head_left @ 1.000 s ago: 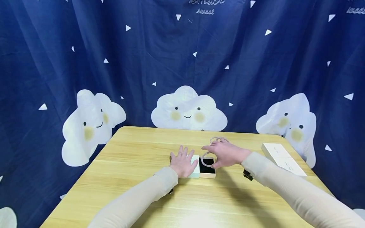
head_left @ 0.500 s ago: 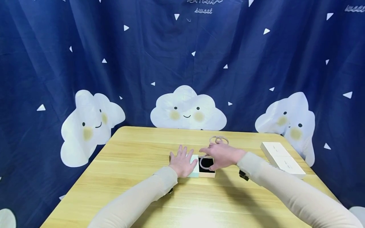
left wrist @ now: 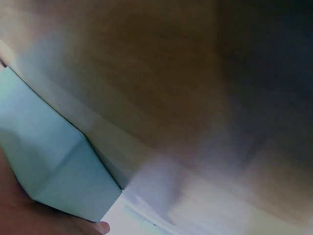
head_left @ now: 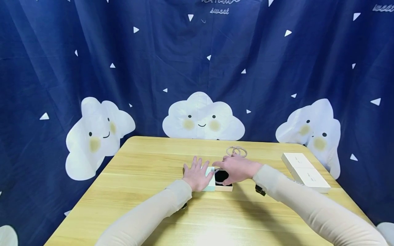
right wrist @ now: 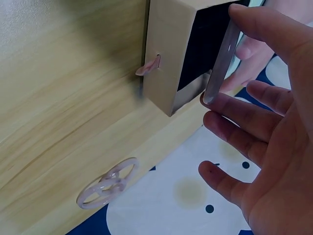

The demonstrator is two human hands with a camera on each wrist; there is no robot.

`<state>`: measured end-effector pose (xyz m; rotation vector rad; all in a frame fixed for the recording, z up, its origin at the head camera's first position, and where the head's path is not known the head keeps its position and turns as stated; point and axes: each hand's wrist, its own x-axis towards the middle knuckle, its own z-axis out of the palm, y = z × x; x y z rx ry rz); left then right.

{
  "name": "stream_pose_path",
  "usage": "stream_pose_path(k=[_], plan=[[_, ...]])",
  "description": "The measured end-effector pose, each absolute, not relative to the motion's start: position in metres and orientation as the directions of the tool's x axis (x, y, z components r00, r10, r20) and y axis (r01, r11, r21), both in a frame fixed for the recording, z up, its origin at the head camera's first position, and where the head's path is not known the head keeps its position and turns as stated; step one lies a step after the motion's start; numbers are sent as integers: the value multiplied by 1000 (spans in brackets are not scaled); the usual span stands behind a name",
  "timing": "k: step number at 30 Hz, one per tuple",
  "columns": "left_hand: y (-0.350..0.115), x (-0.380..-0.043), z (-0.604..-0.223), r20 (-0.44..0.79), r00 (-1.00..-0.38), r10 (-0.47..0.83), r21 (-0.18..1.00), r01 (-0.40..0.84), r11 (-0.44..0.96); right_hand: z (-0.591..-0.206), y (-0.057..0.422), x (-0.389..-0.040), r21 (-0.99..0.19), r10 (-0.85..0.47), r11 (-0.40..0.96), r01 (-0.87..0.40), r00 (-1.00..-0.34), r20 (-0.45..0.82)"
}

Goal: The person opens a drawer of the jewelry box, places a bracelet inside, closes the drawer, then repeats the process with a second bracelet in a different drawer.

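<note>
My left hand (head_left: 197, 177) lies spread with straight fingers on the mint-green sleeve (head_left: 211, 186) of a small slide-out box. The sleeve (left wrist: 44, 132) fills the lower left of the left wrist view. From its right side protrudes a cream drawer (head_left: 224, 188) with black lining (right wrist: 208, 36). A pink ribbon tab (right wrist: 148, 66) sticks out of the drawer's end. My right hand (head_left: 238, 168) pinches a pale lilac bangle (right wrist: 223, 61) between thumb and forefinger at the drawer's opening. Seen from the right wrist, the bangle stands edge-on, tilted over the lining; its contact with the lining is unclear.
Overlapping pale bangles (head_left: 241, 155) lie on the wooden table (head_left: 147, 164) behind my right hand. Two white boxes (head_left: 296, 160) stand end to end at the right. A blue curtain (head_left: 147, 68) with cloud prints hangs behind the table's far edge.
My right hand has moved left and slightly down with the bangle, bringing it from the drawer's right part over the black lining. My left hand has stayed on the sleeve.
</note>
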<state>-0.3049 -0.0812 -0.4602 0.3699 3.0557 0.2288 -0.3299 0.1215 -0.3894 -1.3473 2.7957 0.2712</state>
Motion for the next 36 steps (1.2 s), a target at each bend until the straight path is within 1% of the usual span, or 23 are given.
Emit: stream_pose_path(k=[7,15,31,36], plan=[[-81,-304,-459,-39,-970,239,155,230,961,-390,118,-328,95,-784,604,-791,-612,-104],[-80,-306,-461,-53,-971,233,154,223,963,-389,116,-325,79,-799,590,-804,-595,-90],[-80,-305,-461,-41,-971,236,149,227,962,-394,119,-323,94,-815,572,-815,-578,-50],[-80,-306,-461,-28,-971,237,144,231,962,-395,121,-322,78,-822,565,-821,-569,-35]])
